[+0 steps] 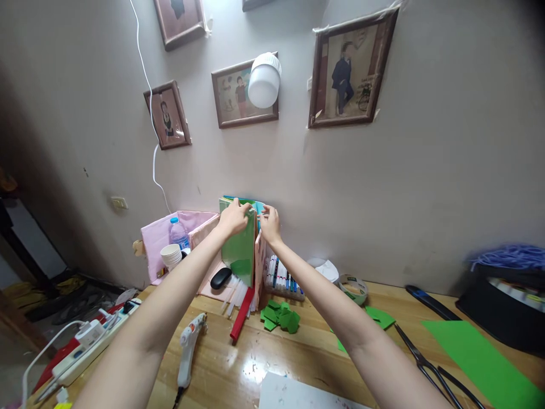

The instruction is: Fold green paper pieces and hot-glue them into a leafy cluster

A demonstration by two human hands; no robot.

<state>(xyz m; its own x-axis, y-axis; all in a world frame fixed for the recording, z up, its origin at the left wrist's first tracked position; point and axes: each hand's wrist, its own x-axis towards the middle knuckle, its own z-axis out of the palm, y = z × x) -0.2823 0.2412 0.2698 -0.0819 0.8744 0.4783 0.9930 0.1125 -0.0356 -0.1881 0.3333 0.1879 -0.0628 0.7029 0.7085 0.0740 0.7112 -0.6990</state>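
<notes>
A stack of green paper sheets point(238, 253), seemingly in a clear glossy sleeve, stands upright in a pink fabric-covered organizer point(259, 258) against the wall. My left hand point(235, 217) is at its top edge, fingers bent over and closed on the sheets. A light blue sheet point(259, 207) shows between my hands behind the green. My right hand point(270, 224) is at the right side of the same stack, its thumb and fingers pinched near the blue sheet's edge; what exactly lies between its fingertips is too small to make out.
On the table are a glue gun point(189, 349), a red strip point(242, 315), a black mouse point(221, 278), green paper scraps point(280, 316), markers point(281, 275), a tape roll point(353, 288), scissors point(421, 358) and a green sheet point(481, 358). A white bulb point(264, 85) hangs above.
</notes>
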